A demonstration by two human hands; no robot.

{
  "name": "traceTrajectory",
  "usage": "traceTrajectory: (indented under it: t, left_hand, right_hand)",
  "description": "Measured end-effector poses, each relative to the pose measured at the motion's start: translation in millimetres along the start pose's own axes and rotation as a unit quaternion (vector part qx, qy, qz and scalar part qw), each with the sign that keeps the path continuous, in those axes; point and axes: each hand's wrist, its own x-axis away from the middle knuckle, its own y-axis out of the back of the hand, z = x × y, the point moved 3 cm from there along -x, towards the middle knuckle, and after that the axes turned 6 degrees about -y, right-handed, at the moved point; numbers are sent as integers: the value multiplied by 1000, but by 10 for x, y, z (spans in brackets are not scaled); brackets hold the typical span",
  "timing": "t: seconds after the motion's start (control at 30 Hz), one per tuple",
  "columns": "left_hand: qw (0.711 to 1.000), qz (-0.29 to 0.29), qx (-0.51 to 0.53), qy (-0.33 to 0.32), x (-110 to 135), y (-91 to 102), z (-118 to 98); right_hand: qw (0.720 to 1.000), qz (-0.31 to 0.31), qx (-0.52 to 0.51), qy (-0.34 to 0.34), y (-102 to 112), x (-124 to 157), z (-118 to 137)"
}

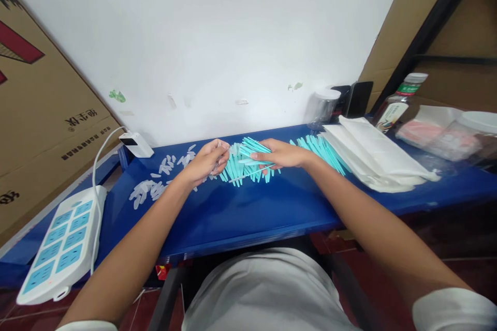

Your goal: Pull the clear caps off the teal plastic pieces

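Observation:
My right hand (285,154) is closed around a bundle of slim turquoise sticks (254,147), their tapered ends pointing left. One thin stick (248,173) slants out below the bundle. Just left of it my left hand (209,158) is pinched closed, and bits of translucent plastic show at its fingers; how many it holds is hidden. Beneath and between the hands lies a row of turquoise sticks (233,169) on the blue table (248,212). Small translucent plastic pieces (143,191) are scattered left of my left hand. More turquoise sticks (324,151) lie beyond my right wrist.
White flat bags (380,152) are stacked at right, near a clear jar (324,106), a bottle (399,101) and a pink packet (435,132). A power strip (64,243) with a white cable and a small white device (136,145) are at left. A white wall (233,51) closes the back.

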Motion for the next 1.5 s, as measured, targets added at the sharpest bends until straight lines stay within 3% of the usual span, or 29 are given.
traceTrajectory:
  t: [0.53, 0.97, 1.27, 1.5]
  left_hand:
    - [1000, 1, -3, 10, 13, -165, 81]
    - [999, -7, -27, 28, -13, -94, 125]
    - [999, -28, -41, 20, 4, -162, 171]
    - [993, -32, -109, -23, -6, -148, 181]
  right_hand:
    - [999, -19, 29, 23, -69, -25, 36]
    - [998, -29, 54, 24, -45, -14, 30]
    - [997, -12, 53, 46, -108, -53, 16]
    - [998, -24, 45, 28, -120, -26, 60]
